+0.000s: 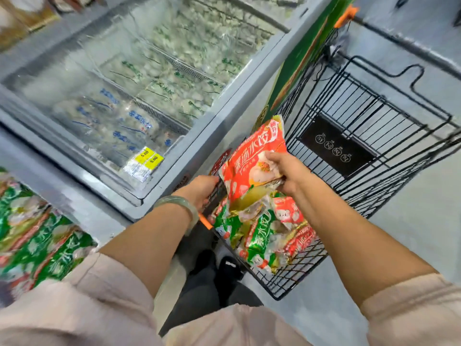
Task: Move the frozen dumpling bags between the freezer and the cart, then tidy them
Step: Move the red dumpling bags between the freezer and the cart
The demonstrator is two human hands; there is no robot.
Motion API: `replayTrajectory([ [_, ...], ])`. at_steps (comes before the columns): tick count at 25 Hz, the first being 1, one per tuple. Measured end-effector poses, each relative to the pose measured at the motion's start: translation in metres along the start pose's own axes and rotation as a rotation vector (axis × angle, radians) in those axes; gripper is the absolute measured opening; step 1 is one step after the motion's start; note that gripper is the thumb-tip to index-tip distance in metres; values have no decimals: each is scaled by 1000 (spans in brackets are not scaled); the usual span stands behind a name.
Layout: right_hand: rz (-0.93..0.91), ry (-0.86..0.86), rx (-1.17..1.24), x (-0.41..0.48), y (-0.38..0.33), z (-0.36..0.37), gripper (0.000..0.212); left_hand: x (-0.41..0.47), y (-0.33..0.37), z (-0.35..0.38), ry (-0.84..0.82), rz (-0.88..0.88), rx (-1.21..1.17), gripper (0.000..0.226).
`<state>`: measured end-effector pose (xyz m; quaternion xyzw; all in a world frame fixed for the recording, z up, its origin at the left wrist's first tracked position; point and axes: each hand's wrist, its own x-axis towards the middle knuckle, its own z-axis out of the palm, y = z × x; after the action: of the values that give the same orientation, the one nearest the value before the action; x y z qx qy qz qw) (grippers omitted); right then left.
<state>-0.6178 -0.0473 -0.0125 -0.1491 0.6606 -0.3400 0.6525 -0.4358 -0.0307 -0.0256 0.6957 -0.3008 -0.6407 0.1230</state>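
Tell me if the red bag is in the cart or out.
Out: the right hand grips the red bag in the air above the cart, over the bags lying inside.

Two yellow price tags [149, 156] on the glass lid of the freezer [219, 116], at its near right corner, each read 5.00. The white label [137, 171] just under them is too blurred to read. The red bag [252, 161] just right of the freezer bears large white characters ending in 水饺. Clear bags [139, 123] inside the freezer carry blue lettering ending in 水饺. A black panel [336, 146] in the cart [399, 126] beside the freezer shows four round symbols, too small to read.
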Motion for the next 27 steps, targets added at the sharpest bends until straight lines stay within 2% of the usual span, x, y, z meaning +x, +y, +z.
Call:
replayTrajectory([
  [4, -58, -170, 53, -36, -15, 33, 19, -31, -9, -27, 8, 42, -103, 29],
  [7, -78, -251, 1, -62, -12, 72, 21, -48, -29, -55, 17, 22, -154, 55],
  [10, -63, -347, -85, -86, 0, 114, 22, -75, -57, -80, 106, -2, -203, 78],
  [13, -38, -412, -158, -110, 26, 156, 21, -102, -89, -108, 179, -43, -358, 94],
  [17, -26, -528, -163, -154, 72, 213, 25, -148, -145, -157, 282, -2, -637, 81],
  [21, 55, -596, -179, -191, 135, 267, 24, -188, -228, -208, 339, 37, -759, 78],
  [24, 91, -543, -384, -218, 198, 310, 13, -228, -307, -249, 472, 23, -789, 66],
  [27, 119, -502, -672, -238, 251, 344, 18, -266, -375, -281, 563, -11, -768, 55],
])
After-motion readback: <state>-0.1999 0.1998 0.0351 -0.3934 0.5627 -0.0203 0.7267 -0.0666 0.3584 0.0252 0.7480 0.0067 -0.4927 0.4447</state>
